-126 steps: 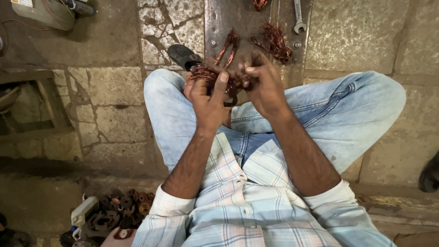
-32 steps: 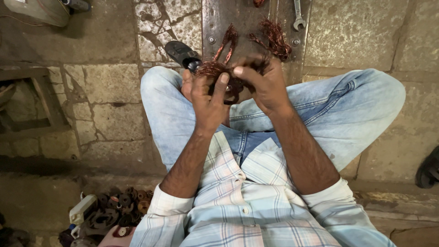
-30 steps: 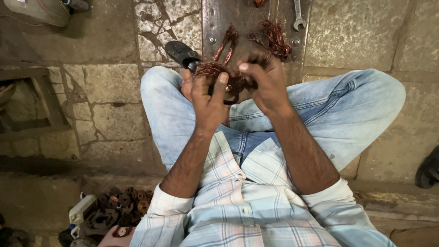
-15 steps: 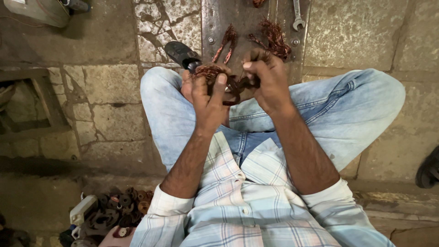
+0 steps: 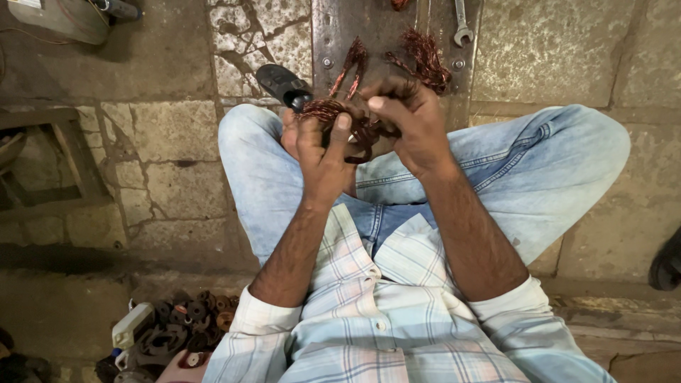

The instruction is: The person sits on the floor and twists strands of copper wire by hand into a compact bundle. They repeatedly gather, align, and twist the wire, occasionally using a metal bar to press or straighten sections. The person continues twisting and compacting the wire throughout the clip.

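Stone floor, person seated cross-legged. Near, 7 o'clock: white box beside dark round parts. Centre: left hand and right hand, both in closed grip on copper wire tangle. Advise pulling strands singly, left anchoring. Far, 12 o'clock: metal plate, wrench.

A single camera on the person's head looks almost straight down, close over the lap. Both hands sit high at centre frame, the crossed legs fill the middle, and the stone floor spreads around on every side.
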